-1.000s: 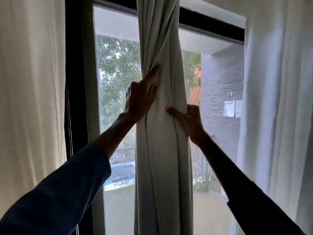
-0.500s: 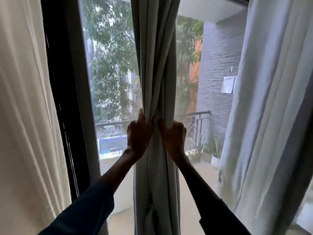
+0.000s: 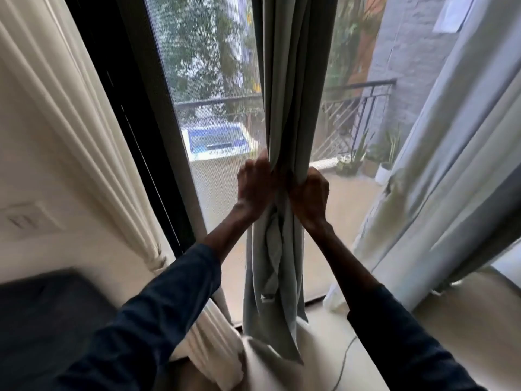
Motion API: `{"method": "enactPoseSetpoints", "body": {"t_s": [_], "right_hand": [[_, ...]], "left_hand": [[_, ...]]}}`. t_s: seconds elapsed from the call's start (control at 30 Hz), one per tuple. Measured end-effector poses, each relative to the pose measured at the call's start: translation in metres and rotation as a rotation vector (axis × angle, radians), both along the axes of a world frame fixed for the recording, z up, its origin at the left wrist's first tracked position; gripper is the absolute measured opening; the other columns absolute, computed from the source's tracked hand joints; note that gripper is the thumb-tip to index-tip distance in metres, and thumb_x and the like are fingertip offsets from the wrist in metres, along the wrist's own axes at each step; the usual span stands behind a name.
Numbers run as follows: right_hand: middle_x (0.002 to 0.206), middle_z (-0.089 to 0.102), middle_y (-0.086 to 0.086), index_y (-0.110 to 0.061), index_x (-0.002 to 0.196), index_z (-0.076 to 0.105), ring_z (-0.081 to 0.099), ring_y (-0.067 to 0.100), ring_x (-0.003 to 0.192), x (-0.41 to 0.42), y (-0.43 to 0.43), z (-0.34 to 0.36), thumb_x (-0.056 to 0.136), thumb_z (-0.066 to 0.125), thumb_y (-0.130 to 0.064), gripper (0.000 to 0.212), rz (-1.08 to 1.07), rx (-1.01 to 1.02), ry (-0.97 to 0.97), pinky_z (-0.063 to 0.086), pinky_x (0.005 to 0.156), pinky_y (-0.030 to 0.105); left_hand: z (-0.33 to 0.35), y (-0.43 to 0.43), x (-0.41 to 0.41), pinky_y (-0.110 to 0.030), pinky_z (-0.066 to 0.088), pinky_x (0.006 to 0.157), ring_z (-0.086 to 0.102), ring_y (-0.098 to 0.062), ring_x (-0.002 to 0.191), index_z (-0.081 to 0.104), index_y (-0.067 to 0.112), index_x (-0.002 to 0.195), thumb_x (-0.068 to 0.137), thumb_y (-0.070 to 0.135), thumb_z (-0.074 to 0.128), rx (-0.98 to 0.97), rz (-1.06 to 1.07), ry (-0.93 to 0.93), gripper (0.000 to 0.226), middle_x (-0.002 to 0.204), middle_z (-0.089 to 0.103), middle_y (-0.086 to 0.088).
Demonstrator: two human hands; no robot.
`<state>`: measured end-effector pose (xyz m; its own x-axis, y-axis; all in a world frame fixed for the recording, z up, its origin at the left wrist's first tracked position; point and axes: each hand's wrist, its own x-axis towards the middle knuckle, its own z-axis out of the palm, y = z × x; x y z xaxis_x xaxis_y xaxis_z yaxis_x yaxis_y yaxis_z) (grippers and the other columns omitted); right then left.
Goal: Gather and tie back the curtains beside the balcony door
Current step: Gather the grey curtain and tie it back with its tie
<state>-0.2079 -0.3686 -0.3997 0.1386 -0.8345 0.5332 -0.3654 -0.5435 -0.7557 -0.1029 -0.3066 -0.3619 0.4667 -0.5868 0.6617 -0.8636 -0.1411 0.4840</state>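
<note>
Both my hands, left hand (image 3: 255, 187) and right hand (image 3: 309, 193), clamp fingers around the bunched grey curtain (image 3: 293, 108) before the balcony door (image 3: 208, 80).

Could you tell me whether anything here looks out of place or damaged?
The gathered grey curtain, gripped by the left hand and right hand, is untied and its twisted hem hangs askew at the floor. The right-hand curtain shows a ragged patch, possibly a tear.

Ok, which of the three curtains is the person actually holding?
The grey-green middle curtain, bunched into a narrow column, gripped by the left hand and right hand. The cream curtain and the pale right curtain hang untouched.
</note>
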Motion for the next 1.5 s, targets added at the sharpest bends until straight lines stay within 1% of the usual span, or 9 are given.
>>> {"method": "enactPoseSetpoints", "body": {"t_s": [0.2,0.43,0.63,0.87,0.93,1.07,1.2,1.3,1.5], "right_hand": [[0.062,0.043,0.002,-0.017,0.067,0.047,0.04,0.02,0.058,-0.026,0.001,-0.001,0.094,0.066,-0.033,0.037,0.018,-0.081,0.055,0.024,0.057,0.027],[0.079,0.071,0.016,-0.009,0.098,0.062,0.067,0.038,0.075,0.007,0.056,-0.023,0.092,0.061,-0.013,0.007,0.043,-0.08,0.153,0.035,0.055,0.031],[0.092,0.068,0.011,-0.011,0.121,0.051,0.064,0.039,0.082,0.005,0.071,-0.019,0.091,0.05,-0.014,0.03,0.089,0.015,0.202,0.033,0.06,0.03],[0.129,0.06,-0.008,-0.022,0.146,0.033,0.06,-0.011,0.106,-0.007,0.067,-0.014,0.086,0.054,-0.017,0.064,0.545,0.172,0.088,0.045,0.081,0.009],[0.133,0.061,-0.01,-0.03,0.146,0.033,0.063,-0.002,0.113,-0.007,0.06,-0.02,0.088,0.068,-0.022,0.068,0.54,0.207,0.11,0.052,0.091,0.021],[0.105,0.069,-0.006,-0.014,0.132,0.053,0.065,0.008,0.091,-0.009,0.053,-0.019,0.089,0.064,-0.004,0.046,0.248,0.123,0.222,0.043,0.07,0.002],[0.087,0.07,-0.011,-0.011,0.107,0.068,0.063,-0.009,0.082,-0.015,0.039,-0.021,0.093,0.061,-0.005,0.017,0.233,0.198,0.169,0.046,0.071,0.015],[0.079,0.069,0.004,-0.002,0.091,0.065,0.066,0.016,0.08,-0.014,0.035,-0.026,0.091,0.062,-0.006,0.005,0.149,0.198,0.197,0.047,0.067,0.032],[0.088,0.069,0.021,-0.001,0.089,0.061,0.061,0.043,0.087,-0.006,0.025,-0.028,0.097,0.057,-0.013,0.014,0.013,0.147,0.189,0.025,0.061,0.026]], "left_hand": [[-0.006,0.014,-0.006,-0.032,0.033,0.058,0.062,-0.047,0.07,0.065,0.001,0.086,0.097,0.045,0.056,0.043,0.01,0.0,0.046,0.071,0.065,-0.026],[-0.005,0.014,-0.022,-0.045,0.045,0.069,0.061,-0.048,0.092,0.059,0.004,0.113,0.093,0.018,0.051,0.265,0.001,-0.029,0.025,0.098,0.065,-0.025],[0.009,0.023,0.0,-0.03,0.031,0.063,0.05,-0.03,0.073,0.045,0.014,0.07,0.062,0.031,0.045,0.444,-0.347,0.233,0.019,0.067,0.047,0.0],[0.031,0.044,0.006,-0.035,0.045,0.076,0.049,-0.021,0.078,0.047,0.006,0.09,0.063,0.033,0.053,0.506,-0.859,0.894,0.039,0.087,0.048,-0.011],[0.035,0.049,0.009,-0.037,0.045,0.08,0.049,-0.024,0.084,0.049,0.003,0.097,0.055,0.032,0.055,0.545,-0.925,0.925,0.051,0.093,0.048,-0.014],[0.023,0.034,0.023,-0.029,0.047,0.064,0.053,-0.03,0.079,0.054,-0.018,0.103,0.067,0.007,0.046,0.593,-0.985,0.832,0.045,0.092,0.054,-0.023],[-0.005,0.013,0.047,-0.04,0.059,0.082,0.068,-0.029,0.107,0.06,0.01,0.122,0.086,0.017,0.059,0.516,-0.729,0.581,0.037,0.118,0.066,-0.012],[-0.021,0.012,0.05,-0.04,0.057,0.077,0.07,-0.023,0.093,0.067,0.029,0.104,0.072,0.052,0.051,0.424,-0.392,0.2,0.043,0.102,0.073,0.003],[-0.037,0.024,0.055,-0.042,0.052,0.065,0.063,-0.038,0.076,0.053,0.018,0.07,0.092,0.04,0.059,0.267,-0.162,0.152,0.032,0.08,0.068,-0.013]]}}
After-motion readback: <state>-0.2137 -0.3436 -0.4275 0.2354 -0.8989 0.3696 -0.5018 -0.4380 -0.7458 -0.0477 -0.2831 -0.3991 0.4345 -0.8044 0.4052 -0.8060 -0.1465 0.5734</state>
